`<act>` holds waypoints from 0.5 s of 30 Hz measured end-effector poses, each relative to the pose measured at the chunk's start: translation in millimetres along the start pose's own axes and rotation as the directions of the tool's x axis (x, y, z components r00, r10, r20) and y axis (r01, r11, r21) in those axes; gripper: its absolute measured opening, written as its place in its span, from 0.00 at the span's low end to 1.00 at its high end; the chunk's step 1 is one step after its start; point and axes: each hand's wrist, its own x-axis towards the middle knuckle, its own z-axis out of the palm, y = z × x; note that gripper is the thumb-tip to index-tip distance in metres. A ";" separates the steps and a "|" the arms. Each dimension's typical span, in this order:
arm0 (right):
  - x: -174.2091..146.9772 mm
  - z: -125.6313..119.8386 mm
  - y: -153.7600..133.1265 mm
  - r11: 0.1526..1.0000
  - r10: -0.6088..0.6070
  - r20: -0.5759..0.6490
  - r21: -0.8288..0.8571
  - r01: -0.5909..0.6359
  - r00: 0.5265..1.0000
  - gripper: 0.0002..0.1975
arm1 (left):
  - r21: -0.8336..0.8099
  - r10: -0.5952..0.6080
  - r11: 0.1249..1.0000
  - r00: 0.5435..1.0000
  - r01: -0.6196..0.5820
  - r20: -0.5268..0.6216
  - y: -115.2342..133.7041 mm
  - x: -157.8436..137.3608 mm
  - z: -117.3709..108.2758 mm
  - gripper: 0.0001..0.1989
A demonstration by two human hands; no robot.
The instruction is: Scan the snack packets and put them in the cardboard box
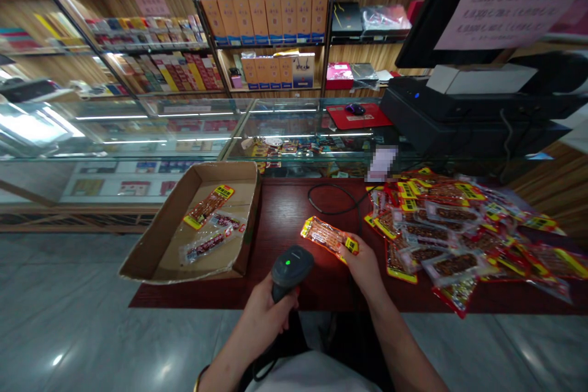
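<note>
My left hand (269, 315) is wrapped around the handle of a barcode scanner (294, 266), with its head tipped up in front of my knuckles and a small green light (288, 263) showing on top. My right hand (366, 266) pinches one end of a red-and-yellow snack packet (324, 234), thumb on top, so the packet lies out ahead and to the left of those fingers, just beyond the scanner head and low over the dark red table (285, 220). I judge the step in hand to be reading this packet's code, though I can't make out from here which face carries it. To do it well, I should keep my grip at the very end so no finger covers the print, pull the shiny wrapper flat, and tilt it a little if glare washes over the lines. The scanner head should point squarely at the code with a small gap, not touching. The loose pile (441, 226) sits right of my right hand, so I'd best lift one packet at a time from it. The cardboard box (172, 251), with a few packets inside, is beyond my left hand and further left, handy for keeping scanned ones separate.
</note>
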 end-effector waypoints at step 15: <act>-0.4 107.4 -125.3 0.923 -0.205 0.567 0.383 -0.035 0.797 0.42 | -0.065 -0.060 0.996 0.996 0.055 -0.068 -27.1 13.2 6.9 0.13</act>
